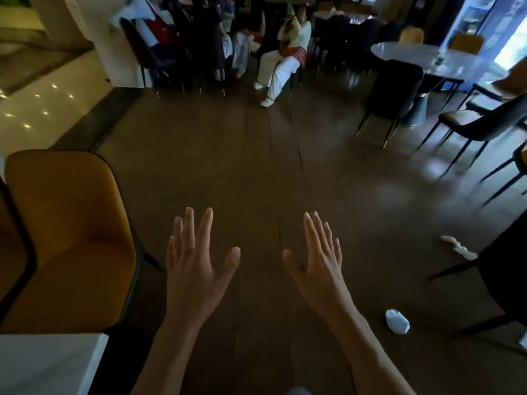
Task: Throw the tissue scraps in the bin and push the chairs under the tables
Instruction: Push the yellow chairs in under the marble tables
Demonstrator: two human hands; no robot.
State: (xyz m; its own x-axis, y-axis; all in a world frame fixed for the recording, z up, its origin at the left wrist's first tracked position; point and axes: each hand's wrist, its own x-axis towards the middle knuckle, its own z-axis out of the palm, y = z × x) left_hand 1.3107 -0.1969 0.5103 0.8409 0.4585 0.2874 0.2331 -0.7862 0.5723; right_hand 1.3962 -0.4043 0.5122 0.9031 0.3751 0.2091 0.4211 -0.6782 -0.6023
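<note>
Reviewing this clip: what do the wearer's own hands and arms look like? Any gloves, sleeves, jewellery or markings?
Both are bare. The left hand and right hand wear no gloves, and no rings show on the fingers. No watch or band shows at either wrist. The forearms are uncovered right down to the bottom edge of the picture, so no sleeve is in view. No marks or tattoos can be made out in the dim light.

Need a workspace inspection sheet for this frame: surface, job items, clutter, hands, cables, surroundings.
Surface: dark brown plank floor, glossy patches at right.
Job's things: crumpled white tissue ball and twisted white tissue scrap on the floor at right; mustard yellow padded chair at left; no bin seen.
Clutter: nothing seen.
Grippers: left hand and right hand open, holding nothing.
Cables: nothing seen.
Surroundings: round white marble table with black metal-legged chairs; seated people behind.
</note>
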